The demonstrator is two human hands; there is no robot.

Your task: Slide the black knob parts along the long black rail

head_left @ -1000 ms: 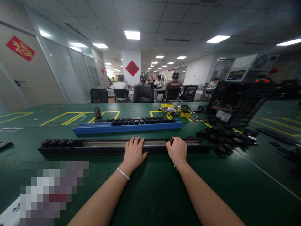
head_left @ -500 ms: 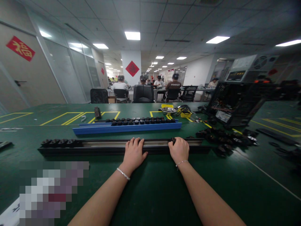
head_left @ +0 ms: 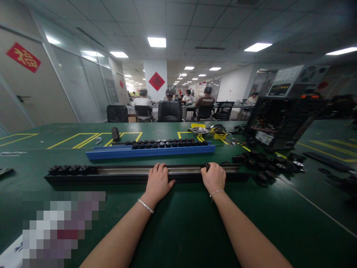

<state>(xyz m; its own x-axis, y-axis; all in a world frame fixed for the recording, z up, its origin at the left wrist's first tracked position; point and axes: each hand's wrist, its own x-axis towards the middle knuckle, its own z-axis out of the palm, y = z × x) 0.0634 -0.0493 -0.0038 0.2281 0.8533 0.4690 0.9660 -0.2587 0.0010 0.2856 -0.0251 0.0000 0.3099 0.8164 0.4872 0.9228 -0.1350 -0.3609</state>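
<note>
One long black rail (head_left: 119, 179) lies straight across the table in front of the person, long axis running left to right, square to the reach of both forearms. Its pale inner groove shows bare along the middle, and a row of black pieces (head_left: 68, 170) fills the left end.

Now to the hands, and both are on it! Left hand (head_left: 158, 180) rests palm-down near the middle of the rail, fingers laid over it, thumb out to the side, nothing visible in its grasp. Right hand (head_left: 214, 177) sits further along, toward the rail's right end, fingers curled round a small black piece (head_left: 206, 166) that peeks out at the knuckles; whether it touches the groove, I can't tell. Here's the key line: that piece and the row share the rail's length, but the left hand stands between them, and it's the nearer hand to the row.

Just beyond, roughly parallel, a blue rail (head_left: 150, 152) carries its own black pieces. Off to the right, nearest the right hand, a dark heap of parts (head_left: 260, 163) spreads over the green table (head_left: 178, 234), with an open computer case (head_left: 279, 124) behind.
</note>
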